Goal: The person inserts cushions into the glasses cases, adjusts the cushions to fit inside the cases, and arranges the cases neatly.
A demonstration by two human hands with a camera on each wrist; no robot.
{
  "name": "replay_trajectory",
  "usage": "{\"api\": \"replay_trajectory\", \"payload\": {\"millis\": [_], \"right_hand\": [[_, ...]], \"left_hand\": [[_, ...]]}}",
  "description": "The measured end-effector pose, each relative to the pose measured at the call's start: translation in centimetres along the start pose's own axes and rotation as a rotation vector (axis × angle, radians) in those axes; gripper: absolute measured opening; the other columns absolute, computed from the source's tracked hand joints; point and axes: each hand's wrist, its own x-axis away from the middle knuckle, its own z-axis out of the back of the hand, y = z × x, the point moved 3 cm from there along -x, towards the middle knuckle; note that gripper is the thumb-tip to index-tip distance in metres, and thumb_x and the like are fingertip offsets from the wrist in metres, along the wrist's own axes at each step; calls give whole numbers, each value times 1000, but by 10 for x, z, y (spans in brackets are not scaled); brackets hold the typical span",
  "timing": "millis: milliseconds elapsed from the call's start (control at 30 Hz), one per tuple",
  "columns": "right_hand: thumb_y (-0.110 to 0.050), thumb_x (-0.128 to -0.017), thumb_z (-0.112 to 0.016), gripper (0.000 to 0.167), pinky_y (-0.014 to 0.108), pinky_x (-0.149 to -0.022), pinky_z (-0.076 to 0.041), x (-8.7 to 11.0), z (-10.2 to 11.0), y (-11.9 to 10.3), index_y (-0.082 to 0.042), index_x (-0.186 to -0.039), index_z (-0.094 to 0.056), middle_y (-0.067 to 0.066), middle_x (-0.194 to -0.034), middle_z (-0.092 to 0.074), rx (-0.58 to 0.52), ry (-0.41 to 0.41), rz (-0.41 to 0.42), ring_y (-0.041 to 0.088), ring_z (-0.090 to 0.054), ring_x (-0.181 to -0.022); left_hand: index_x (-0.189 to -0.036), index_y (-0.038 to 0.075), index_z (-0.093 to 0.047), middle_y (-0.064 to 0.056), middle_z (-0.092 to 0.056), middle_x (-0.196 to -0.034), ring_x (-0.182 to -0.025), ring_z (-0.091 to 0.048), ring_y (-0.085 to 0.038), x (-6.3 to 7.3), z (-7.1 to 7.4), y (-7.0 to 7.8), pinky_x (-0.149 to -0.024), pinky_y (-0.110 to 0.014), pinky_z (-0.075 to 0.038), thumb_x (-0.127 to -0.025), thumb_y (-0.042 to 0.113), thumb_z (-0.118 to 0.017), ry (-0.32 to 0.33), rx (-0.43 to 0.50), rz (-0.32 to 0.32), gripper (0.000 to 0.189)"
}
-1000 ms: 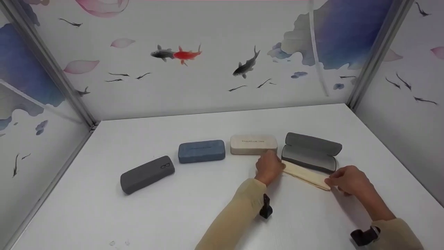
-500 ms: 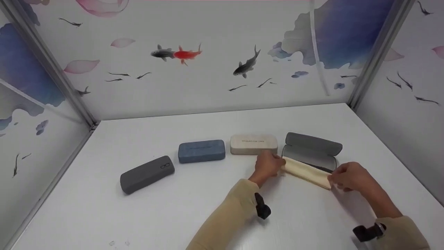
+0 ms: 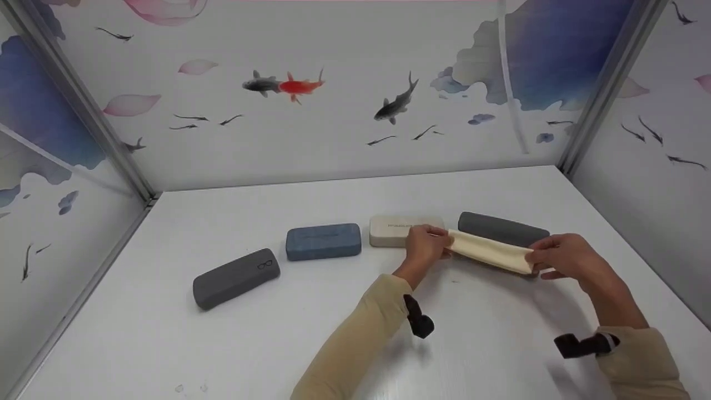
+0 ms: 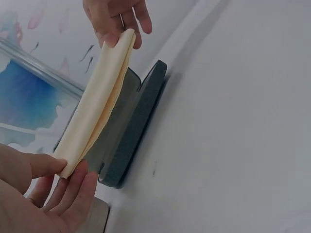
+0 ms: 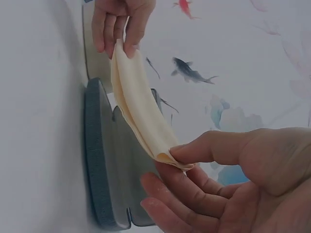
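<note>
A pale yellow folded cloth (image 3: 489,253) is stretched between both hands, raised above the table. My left hand (image 3: 426,244) pinches its left end between thumb and fingers; my right hand (image 3: 569,258) pinches the other end. Layered folds along the cloth (image 4: 97,107) show in the left wrist view. Just behind and below it lies an open grey glasses case (image 3: 502,229), its lid tipped back. The cloth covers most of the case's lower half in the head view, while the right wrist view shows the case's bottom shell (image 5: 99,160) beside the cloth.
A beige glasses case (image 3: 386,230) stands closed right behind my left hand. Further left are a closed blue case (image 3: 323,242) and a closed dark grey case (image 3: 236,279) with a small glasses print. Patterned wall panels (image 3: 344,150) enclose the white table (image 3: 233,355).
Both hands have lifted the folded cloth off the table and carried it away from me, so it now overlaps the open grey case. The other cases have not moved.
</note>
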Motion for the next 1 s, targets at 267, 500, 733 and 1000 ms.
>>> {"api": "replay_trajectory", "payload": {"millis": [267, 500, 733, 1000], "right_hand": [[-30, -96, -67, 65, 27, -82, -60, -3, 16, -6, 14, -138, -46, 8, -113, -69, -25, 20, -22, -3, -65, -84], [-30, -97, -66, 71, 26, -82, -60, -6, 21, 2, 15, -144, -39, 16, -124, -64, -73, 59, -57, -4, -65, -82], [-30, -97, -67, 74, 27, -80, -60, -10, 22, 14, 17, -145, -36, 1, -101, -70, -124, 98, -101, -2, -67, -80], [-30, -96, -68, 75, 23, -78, -59, -15, 22, 22, 16, -145, -36, -16, -79, -67, -202, 93, -102, -3, -70, -75]], "left_hand": [[-95, 1, -71, -12, -74, -84, -68, -74, -20, -7, -3, 18, -62, -27, -60, -85, -4, -75, 48, 22, 48, 12], [-94, 0, -73, -14, -75, -83, -65, -73, -21, -10, -15, 16, -61, -28, -60, -83, -6, -76, 66, 64, 45, 13], [-89, -1, -75, -13, -75, -78, -63, -73, -20, -13, -27, 6, -60, -30, -60, -80, -8, -77, 109, 72, -3, 12], [-88, -2, -78, -13, -75, -79, -64, -71, -17, -17, -28, 6, -57, -27, -58, -82, -10, -74, 99, 20, -55, 11]]}}
